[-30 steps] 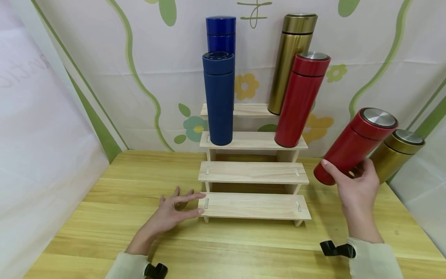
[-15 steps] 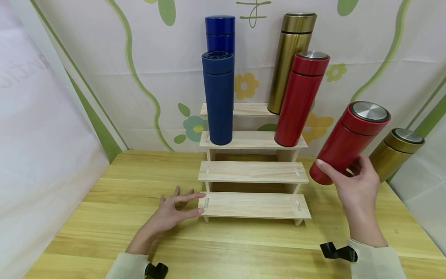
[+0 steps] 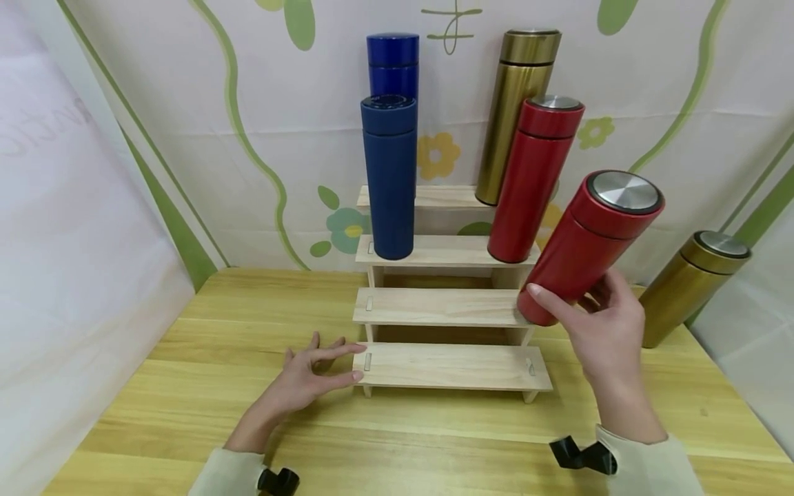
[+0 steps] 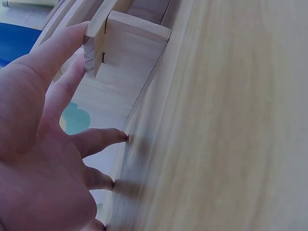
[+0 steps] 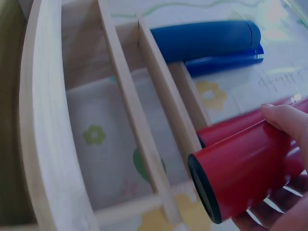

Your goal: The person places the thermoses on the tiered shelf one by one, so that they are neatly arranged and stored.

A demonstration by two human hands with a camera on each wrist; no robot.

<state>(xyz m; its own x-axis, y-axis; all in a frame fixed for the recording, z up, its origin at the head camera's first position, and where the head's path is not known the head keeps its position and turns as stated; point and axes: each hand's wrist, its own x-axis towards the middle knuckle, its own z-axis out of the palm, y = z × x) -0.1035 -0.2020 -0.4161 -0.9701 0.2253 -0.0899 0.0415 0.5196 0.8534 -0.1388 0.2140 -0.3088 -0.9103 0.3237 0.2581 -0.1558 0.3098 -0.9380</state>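
My right hand [image 3: 604, 337] grips a red thermos bottle [image 3: 579, 251], thumb on the near side and fingers wrapped behind. The bottle leans to the right, its base overlapping the right end of the third tier down in the head view. Its dark base [image 5: 203, 187] shows in the right wrist view. At the left end of a stepped wooden rack [image 3: 446, 365], my left hand [image 3: 304, 379] touches the lowest board with thumb and index fingertips. Its other fingers are spread, tips down on the table [image 4: 216, 120] in the left wrist view.
On the upper tiers stand a navy bottle [image 3: 391, 186], a bright blue bottle [image 3: 393, 52], a gold bottle [image 3: 515, 124] and another red bottle [image 3: 533, 179]. A second gold bottle [image 3: 688, 289] stands right of the rack. A patterned cloth [image 3: 298, 103] hangs behind.
My right hand has carried the red thermos bottle leftward from beside the gold bottle to the rack's right end. My left hand has stayed at the lowest board.
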